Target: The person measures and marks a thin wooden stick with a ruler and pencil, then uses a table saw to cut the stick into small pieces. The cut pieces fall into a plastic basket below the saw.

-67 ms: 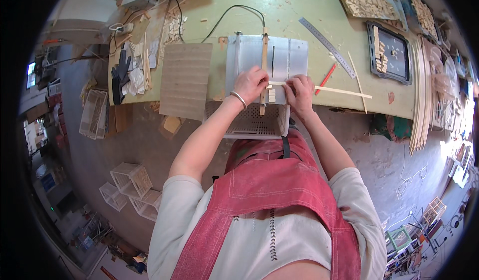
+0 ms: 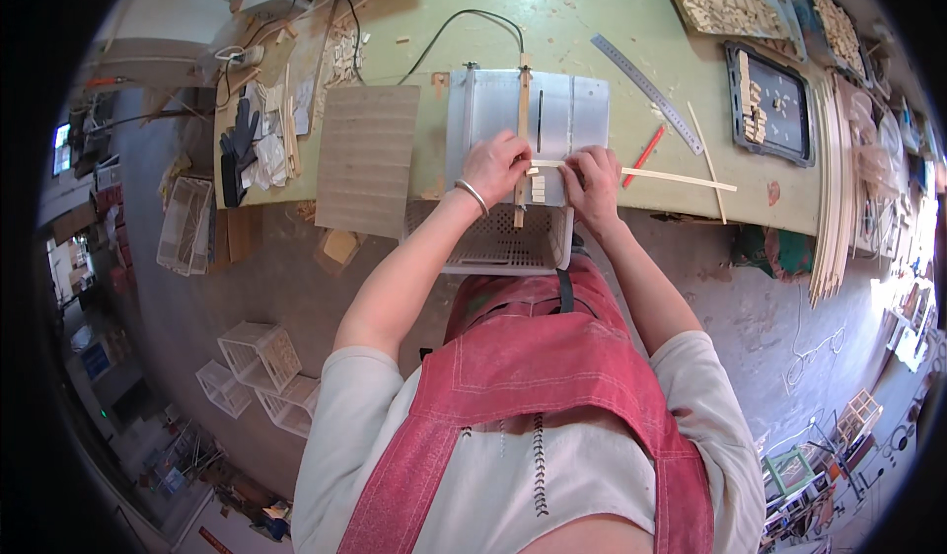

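Note:
A thin pale wooden strip (image 2: 681, 178) lies crosswise over a small metal saw table (image 2: 589, 110), its long end reaching out to the right. With fingers bent and pressed together, my left hand (image 2: 493, 172) grips the strip's left end beside an upright wooden guide bar (image 2: 524, 110). Closed around the same strip further right is my right hand (image 2: 593, 181). A dark narrow slot (image 2: 540, 110) runs through the metal plate beyond the strip. Between my hands, several small cut wooden blocks (image 2: 538, 190) sit near the plate's front edge. My fingers partly hide the strip.
A white plastic basket (image 2: 490, 261) is below the plate's front edge. Left of the plate lies a cardboard sheet (image 2: 367, 154). To the right are a steel ruler (image 2: 646, 92), a red pencil-like stick (image 2: 644, 154) and a black tray (image 2: 764, 145) with wooden blocks.

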Motion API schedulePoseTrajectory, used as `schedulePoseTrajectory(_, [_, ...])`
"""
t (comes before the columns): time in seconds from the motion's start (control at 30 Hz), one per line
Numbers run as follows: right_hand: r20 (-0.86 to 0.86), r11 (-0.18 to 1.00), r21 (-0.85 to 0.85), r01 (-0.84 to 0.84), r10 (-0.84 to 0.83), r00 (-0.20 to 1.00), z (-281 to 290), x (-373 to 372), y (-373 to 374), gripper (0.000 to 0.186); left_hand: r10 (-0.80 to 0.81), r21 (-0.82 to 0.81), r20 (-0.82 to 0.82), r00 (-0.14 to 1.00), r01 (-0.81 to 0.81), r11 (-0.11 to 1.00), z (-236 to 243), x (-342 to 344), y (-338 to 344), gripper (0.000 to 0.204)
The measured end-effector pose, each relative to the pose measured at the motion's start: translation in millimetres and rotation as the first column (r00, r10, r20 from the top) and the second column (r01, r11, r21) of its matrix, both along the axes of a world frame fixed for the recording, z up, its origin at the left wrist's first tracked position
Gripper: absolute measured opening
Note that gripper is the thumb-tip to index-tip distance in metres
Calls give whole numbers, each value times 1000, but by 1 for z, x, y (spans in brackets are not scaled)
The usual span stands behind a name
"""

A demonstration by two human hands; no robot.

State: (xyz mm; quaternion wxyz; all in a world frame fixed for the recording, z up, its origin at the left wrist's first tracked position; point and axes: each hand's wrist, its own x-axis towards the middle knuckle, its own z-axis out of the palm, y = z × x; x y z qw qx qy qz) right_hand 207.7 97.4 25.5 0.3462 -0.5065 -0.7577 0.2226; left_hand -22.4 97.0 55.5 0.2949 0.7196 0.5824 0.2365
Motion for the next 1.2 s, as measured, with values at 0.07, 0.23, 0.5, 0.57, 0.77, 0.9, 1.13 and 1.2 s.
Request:
schedulePoseTrajectory(0.07, [4, 1000, -2, 3, -3, 1000, 1, -1, 2, 15, 5, 1, 7, 1000, -5, 1000, -2, 0, 2, 7])
schedulePoseTrajectory(0.23, [-5, 1000, 2, 14, -14, 1000, 2, -3, 13, 14, 21, -30, 12, 1000, -21, 999, -4, -1, 14, 7])
schedulePoseTrajectory(0.5, [-9, 999, 20, 32, -32, 999, -2, -8, 30, 13, 16, 12, -24, 1000, -16, 1000, -6, -3, 33, 6])
schedulePoseTrajectory(0.57, [-16, 999, 8, 48, -48, 999, -5, -9, 37, 13, 19, 9, -25, 1000, -18, 1000, -5, -3, 37, 7])
schedulePoseTrajectory(0.77, [14, 1000, 4, 13, -13, 1000, -5, 1, 25, 14, -73, 6, -65, 995, 73, 997, 5, -5, 21, 7])
schedulePoseTrajectory(0.9, [5, 999, -11, -30, 30, 1000, -2, -4, 4, 14, -22, -54, 66, 998, 26, 998, 3, -3, 0, 8])
schedulePoseTrajectory(1.13, [-13, 1000, -3, 2, -2, 1000, 1, -7, 1, 16, -7, -22, 32, 999, 8, 1000, 3, -1, 1, 7])
schedulePoseTrajectory(1.2, [-11, 1000, 2, 10, -10, 1000, 0, -1, 2, 16, -8, -19, 6, 1000, 8, 1000, 3, -1, 0, 6])
